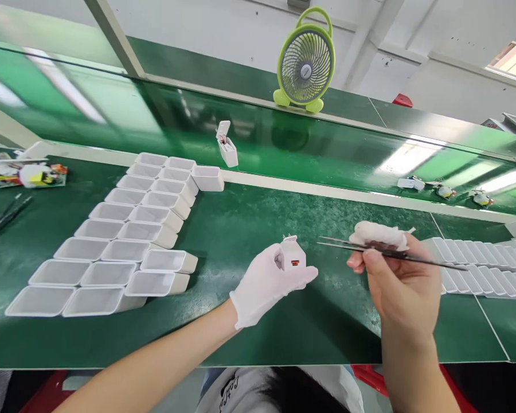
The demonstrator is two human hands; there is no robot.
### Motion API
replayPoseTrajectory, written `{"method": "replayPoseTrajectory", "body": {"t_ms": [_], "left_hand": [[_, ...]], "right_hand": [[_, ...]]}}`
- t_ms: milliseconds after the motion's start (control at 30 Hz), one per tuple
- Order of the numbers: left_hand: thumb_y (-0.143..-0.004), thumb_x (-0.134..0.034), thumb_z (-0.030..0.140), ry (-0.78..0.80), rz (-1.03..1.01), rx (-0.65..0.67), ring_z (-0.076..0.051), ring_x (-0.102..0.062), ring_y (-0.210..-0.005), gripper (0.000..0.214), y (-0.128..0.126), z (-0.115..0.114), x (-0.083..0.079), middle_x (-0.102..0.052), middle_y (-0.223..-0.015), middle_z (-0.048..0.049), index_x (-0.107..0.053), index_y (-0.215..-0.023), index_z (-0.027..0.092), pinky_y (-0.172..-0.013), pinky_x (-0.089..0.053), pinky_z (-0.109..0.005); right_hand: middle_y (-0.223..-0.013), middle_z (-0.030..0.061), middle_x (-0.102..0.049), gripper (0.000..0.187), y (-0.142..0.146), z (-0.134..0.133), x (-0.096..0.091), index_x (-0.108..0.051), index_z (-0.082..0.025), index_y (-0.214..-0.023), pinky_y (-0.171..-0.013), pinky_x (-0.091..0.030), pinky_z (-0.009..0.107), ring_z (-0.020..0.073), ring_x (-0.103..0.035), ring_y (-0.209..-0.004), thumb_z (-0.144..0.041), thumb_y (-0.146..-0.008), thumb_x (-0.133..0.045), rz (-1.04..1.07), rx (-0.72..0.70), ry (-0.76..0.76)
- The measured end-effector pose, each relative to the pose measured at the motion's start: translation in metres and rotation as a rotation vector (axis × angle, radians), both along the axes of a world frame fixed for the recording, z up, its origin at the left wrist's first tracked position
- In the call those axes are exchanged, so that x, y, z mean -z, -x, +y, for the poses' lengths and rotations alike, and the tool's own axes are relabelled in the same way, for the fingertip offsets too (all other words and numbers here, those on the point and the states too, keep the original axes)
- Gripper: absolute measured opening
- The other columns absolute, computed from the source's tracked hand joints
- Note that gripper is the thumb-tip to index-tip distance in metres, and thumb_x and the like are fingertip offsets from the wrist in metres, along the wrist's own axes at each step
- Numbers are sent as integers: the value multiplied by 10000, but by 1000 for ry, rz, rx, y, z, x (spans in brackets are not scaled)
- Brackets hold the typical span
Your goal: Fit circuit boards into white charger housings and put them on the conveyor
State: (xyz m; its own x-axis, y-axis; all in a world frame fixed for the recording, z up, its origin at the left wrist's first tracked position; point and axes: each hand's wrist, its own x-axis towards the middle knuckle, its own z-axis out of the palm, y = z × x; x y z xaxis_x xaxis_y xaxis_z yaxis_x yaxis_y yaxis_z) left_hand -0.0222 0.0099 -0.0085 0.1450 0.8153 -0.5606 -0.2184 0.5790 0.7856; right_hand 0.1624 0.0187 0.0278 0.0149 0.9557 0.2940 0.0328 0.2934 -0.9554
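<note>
My left hand (pixel 266 284), in a white glove, is closed around a small white charger plug (pixel 293 257) with metal prongs on top and an orange port facing me. My right hand (pixel 398 275) is bare except for a white finger cot on the forefinger. It pinches dark metal tweezers (pixel 370 248) whose tips point left toward the plug, a short gap away. Both hands hover above the green work surface (pixel 258 229).
Rows of empty white plastic shells (pixel 112 249) lie to the left. White lids (pixel 477 264) are lined up to the right. One open charger (pixel 226 146) and several small parts (pixel 445 190) sit on the green conveyor behind. A green fan (pixel 305 60) stands beyond it.
</note>
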Motion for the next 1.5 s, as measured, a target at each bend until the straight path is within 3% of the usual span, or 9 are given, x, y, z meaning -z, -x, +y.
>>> {"method": "replayPoseTrajectory", "body": {"t_ms": [133, 333, 467, 700, 800, 933, 1167, 1300, 1500], "left_hand": [[-680, -823, 225, 1, -12, -9, -79, -564, -601, 315, 0, 0, 4, -570, -711, 64, -534, -800, 189, -579, -469, -227], [-660, -824, 285, 13, 135, 32, -96, -549, -600, 341, 1, 0, 5, -545, -668, 78, -522, -800, 210, -561, -440, -227], [-658, -815, 325, -41, 291, 104, -115, -535, -587, 346, 1, 0, 1, -557, -648, 75, -499, -757, 226, -558, -428, -250], [-701, -785, 311, -137, 383, 71, -129, -551, -576, 326, 1, -2, 7, -543, -609, 78, -467, -694, 242, -579, -412, -274], [-694, -816, 315, -188, 369, 20, -144, -576, -616, 339, 0, -2, 10, -586, -629, 61, -485, -683, 243, -651, -466, -289], [-671, -839, 299, -207, 371, -9, -159, -602, -688, 376, -2, -2, 11, -625, -663, 45, -467, -659, 245, -765, -495, -306], [-643, -813, 341, -156, 392, 45, -149, -569, -636, 326, 0, -3, 13, -628, -701, 42, -515, -718, 234, -568, -410, -263], [-660, -769, 327, -213, 410, 55, -148, -568, -668, 290, 2, -3, 14, -611, -690, 53, -497, -697, 233, -610, -404, -269], [-685, -773, 335, -278, 348, 67, -167, -606, -732, 271, 3, -4, 20, -634, -741, 47, -526, -732, 233, -699, -448, -291]], "right_hand": [[-1004, 34, -789, 204, 5, -1, 17, -779, -294, -1089, -697, -653, 278, 160, -749, -807, -317, -886, -786, 94, -41, 44], [-979, 27, -802, 285, 10, 9, 25, -784, -266, -1017, -710, -650, 214, 134, -764, -828, -464, -819, -832, 255, -119, 426], [-1026, 14, -798, 339, 7, 11, 29, -793, -285, -981, -763, -650, 216, 126, -759, -825, -451, -711, -915, 276, -123, 434], [-922, 8, -799, 98, 10, -1, 26, -788, -290, -957, -721, -661, 294, 177, -773, -836, -371, -908, -761, 135, -85, 161], [-932, 27, -795, 128, 13, -12, 25, -770, -279, -1020, -773, -652, 343, 202, -770, -869, -269, -985, -647, -184, -57, -47], [-981, 55, -801, 199, 13, -19, 30, -755, -253, -1067, -809, -635, 360, 228, -772, -901, -166, -971, -605, -543, -39, -272], [-911, 29, -832, 357, 20, -19, 34, -678, -287, -1196, -712, -665, 312, 221, -804, -782, -75, -910, -651, -624, 3, -563], [-826, 50, -826, 403, 24, -15, 32, -645, -246, -1246, -659, -658, 281, 214, -798, -720, -30, -906, -634, -646, -35, -689], [-826, 56, -812, 526, 22, -13, 38, -602, -234, -1351, -637, -659, 307, 226, -787, -707, -2, -880, -624, -704, -68, -712]]}}
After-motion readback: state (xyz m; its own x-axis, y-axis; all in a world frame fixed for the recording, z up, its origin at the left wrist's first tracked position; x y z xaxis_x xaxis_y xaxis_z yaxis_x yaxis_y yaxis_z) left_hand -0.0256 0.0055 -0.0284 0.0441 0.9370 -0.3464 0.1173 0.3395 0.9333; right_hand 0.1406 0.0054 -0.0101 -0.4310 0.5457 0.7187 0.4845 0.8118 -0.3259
